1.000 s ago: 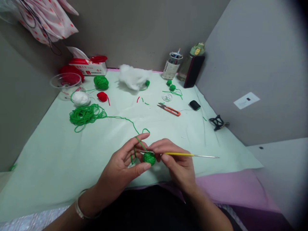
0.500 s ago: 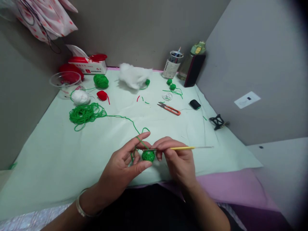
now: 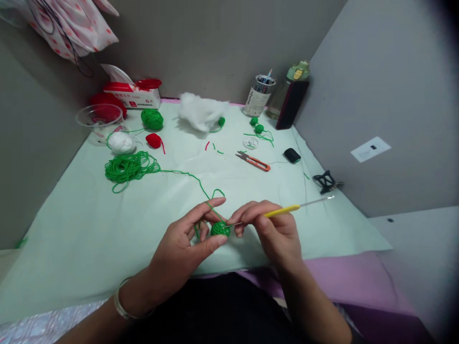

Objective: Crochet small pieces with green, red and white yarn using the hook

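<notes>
Head view: the orange snips (image 3: 255,162) serve as the landmark. Nearer the person and a little to their left sits the small green crocheted piece (image 3: 220,229), held up in the left hand (image 3: 179,243). That thumb presses the near side of the piece, the index finger reaches out above it with the green strand (image 3: 195,178) passing by it, and the remaining fingers curl behind, partly hidden. Nearer than the snips and slightly to their right, the right hand (image 3: 279,234) pinches the crochet hook (image 3: 281,211) between thumb and fingers, its yellow grip slanting up and outward. The slim end meets the top of the piece; whether it sits inside a stitch is too small to tell.

Good handling here, as I judge it, means a firm but gentle thumb, so the round doesn't flatten, and the raised finger giving the yarn light, even tension. A slight turn of the hook should help its tip slip through without splitting strands. Stitches pulled too tight would probably make it snag.

The loose green skein (image 3: 127,168) lies well left of the snips and feeds the strand; its loops could tangle under a hard tug. White stuffing (image 3: 201,112) lies beyond the snips to their left, and two little green balls (image 3: 259,128) lie just beyond them.
</notes>
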A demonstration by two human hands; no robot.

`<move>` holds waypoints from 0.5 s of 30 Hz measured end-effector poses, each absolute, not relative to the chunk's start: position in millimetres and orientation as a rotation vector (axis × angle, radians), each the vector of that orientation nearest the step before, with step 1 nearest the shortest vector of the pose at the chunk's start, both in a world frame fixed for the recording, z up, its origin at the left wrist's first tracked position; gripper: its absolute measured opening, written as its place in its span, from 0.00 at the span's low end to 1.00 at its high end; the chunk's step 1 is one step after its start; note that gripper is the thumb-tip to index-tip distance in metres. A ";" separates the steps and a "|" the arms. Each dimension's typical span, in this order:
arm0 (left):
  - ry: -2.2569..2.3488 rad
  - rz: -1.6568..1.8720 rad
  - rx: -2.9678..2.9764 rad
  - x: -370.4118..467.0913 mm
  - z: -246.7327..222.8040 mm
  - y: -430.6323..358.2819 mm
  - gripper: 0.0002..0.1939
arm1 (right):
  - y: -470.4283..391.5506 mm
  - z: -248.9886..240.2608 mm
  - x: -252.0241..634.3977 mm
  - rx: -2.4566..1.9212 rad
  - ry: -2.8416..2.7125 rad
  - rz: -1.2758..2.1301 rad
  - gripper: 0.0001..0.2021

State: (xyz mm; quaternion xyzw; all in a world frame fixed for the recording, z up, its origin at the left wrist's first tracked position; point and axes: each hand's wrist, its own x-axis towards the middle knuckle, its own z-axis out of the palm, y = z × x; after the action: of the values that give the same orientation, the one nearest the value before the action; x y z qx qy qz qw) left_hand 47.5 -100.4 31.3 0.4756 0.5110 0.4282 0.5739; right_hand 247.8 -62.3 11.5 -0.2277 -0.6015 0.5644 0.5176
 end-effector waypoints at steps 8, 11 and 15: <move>1.309 1.040 1.246 50.0 26.4 -99.1 0.30 | -66.2 30.3 247.3 -0.624 -1.920 0.867 0.09; 1.385 1.141 1.241 55.7 21.6 -105.2 0.31 | -74.5 25.0 238.3 -0.646 -2.126 0.364 0.10; 1.229 1.188 1.064 63.4 18.9 -117.1 0.30 | -87.4 7.5 232.1 -0.747 -2.040 0.147 0.14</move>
State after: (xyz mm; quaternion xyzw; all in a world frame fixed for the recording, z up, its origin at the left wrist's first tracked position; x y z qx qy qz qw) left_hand 63.4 -117.1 18.9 0.4465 0.5160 0.4986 0.5346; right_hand 232.1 -87.4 7.5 -0.3040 -0.8301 0.0599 0.4636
